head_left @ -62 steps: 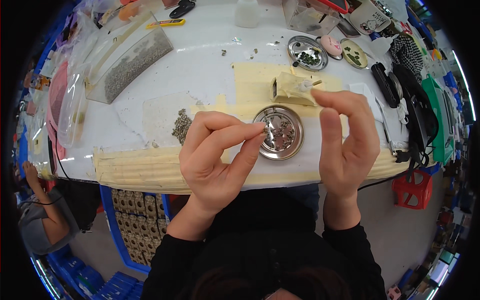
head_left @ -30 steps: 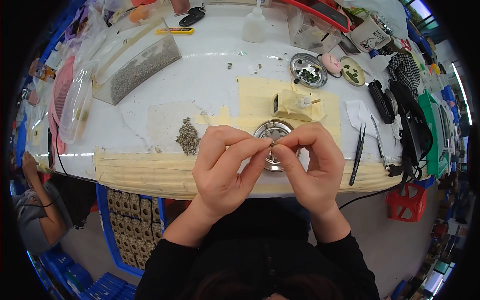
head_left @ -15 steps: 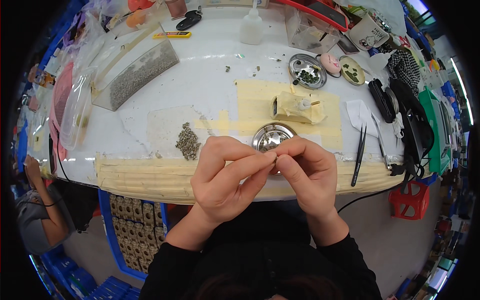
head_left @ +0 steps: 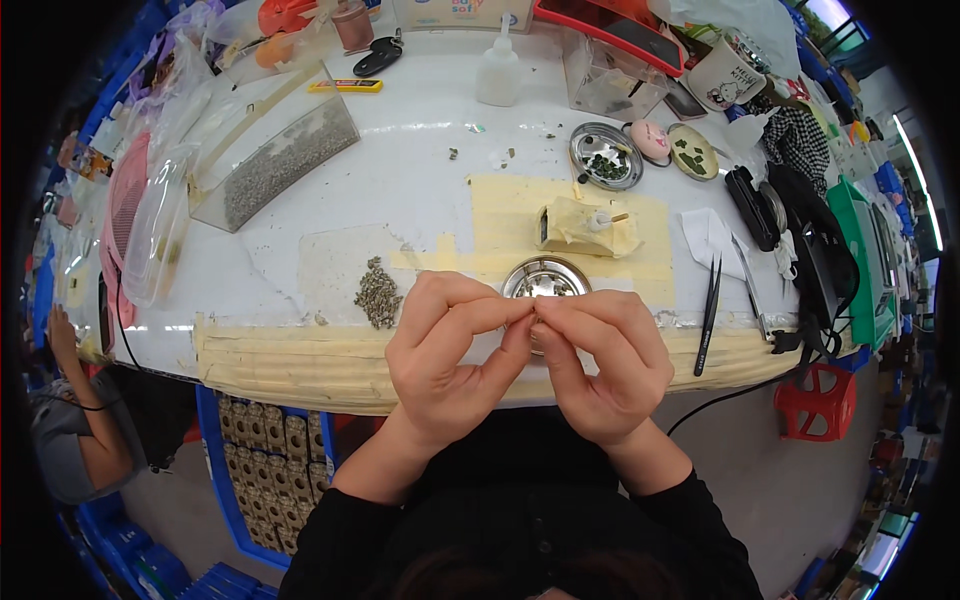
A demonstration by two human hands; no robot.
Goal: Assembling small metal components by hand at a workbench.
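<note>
My left hand and my right hand meet at the fingertips above the table's near edge. Both are closed in a pinch around something too small to make out. Just behind the fingertips is a round, shiny metal dish, partly covered by my hands. To the left of my left hand lies a heap of small grey-brown metallic pieces. Beyond the dish sits a block wrapped in yellow tape with a small white piece on top. Black tweezers lie to the right of my right hand.
A clear bin of small grey pieces stands at the far left. A white squeeze bottle, a metal dish with dark green bits and a mug are at the back. Below the table's left side is a blue crate. Another person sits at the left.
My right hand has shifted a little left and its fingers have closed in over the left fingertips. The pinch persists. The whole view has shifted slightly.
</note>
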